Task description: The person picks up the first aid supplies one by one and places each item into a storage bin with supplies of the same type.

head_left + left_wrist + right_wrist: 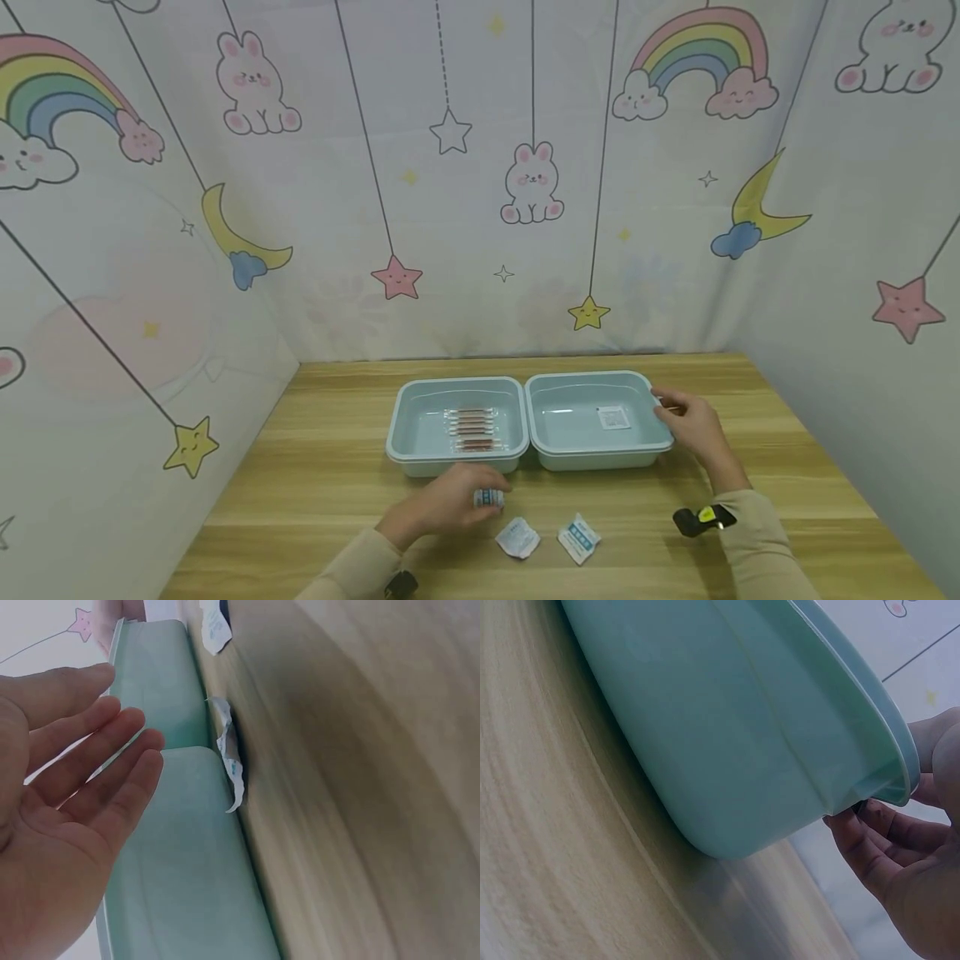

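My left hand [453, 498] is over the table in front of the left tray. In the left wrist view its fingers [112, 780] are loosely extended, with the palm bare. A small white-and-blue packet [489, 497] shows in the gap by its thumb in the head view. At the right tray's [603, 459] outer end, my right hand [693, 429] grips the rim, thumb over it and fingertips underneath. Nearby on the table lie a crumpled white packet [517, 537] and another white-and-blue packet [579, 538].
The pale blue left tray [465, 465] holds several clear-wrapped sticks [474, 427] with reddish-brown middles. A white square packet [614, 418] lies inside the right tray. Both trays stand side by side on the wooden table [337, 433], before a patterned cloth wall [465, 317].
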`<action>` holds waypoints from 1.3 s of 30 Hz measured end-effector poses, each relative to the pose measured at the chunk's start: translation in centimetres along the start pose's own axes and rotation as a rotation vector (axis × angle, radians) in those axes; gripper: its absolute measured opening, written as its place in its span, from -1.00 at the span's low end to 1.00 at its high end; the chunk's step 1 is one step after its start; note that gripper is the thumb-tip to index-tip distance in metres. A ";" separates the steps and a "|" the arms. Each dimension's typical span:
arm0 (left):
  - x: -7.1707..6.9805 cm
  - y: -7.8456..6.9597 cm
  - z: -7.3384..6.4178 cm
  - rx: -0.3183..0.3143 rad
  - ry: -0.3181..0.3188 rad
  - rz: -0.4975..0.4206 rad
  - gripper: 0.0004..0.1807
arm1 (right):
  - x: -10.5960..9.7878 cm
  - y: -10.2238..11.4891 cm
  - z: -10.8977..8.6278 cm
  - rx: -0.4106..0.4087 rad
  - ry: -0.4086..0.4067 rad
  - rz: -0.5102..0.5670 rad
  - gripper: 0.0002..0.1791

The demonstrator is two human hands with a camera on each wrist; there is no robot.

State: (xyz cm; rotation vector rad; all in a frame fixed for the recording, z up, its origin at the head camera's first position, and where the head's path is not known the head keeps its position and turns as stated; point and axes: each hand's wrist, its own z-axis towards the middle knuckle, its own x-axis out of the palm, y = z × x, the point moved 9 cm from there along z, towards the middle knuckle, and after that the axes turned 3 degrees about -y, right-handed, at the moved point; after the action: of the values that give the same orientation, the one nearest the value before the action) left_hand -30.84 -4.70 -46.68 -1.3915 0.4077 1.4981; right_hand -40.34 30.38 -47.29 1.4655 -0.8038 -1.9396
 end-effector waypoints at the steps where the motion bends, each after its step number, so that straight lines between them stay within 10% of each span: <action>1: 0.1 0.0 0.0 -0.002 0.003 0.003 -0.67 | 0.0 0.0 0.0 -0.001 -0.002 -0.002 -0.57; 24: 1.3 0.4 0.5 -0.021 0.019 0.019 -0.69 | -0.5 0.3 0.2 -0.004 -0.015 -0.001 -0.57; 39: 3.1 -0.9 0.6 0.010 0.136 -0.071 -0.62 | -0.2 0.1 -0.2 -0.004 -0.013 -0.005 -0.58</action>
State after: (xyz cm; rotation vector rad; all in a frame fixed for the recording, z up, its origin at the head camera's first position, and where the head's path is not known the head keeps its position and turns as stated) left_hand -29.88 -2.48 -48.93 -1.4904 0.4448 1.3470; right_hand -40.12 30.43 -47.09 1.4553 -0.8025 -1.9553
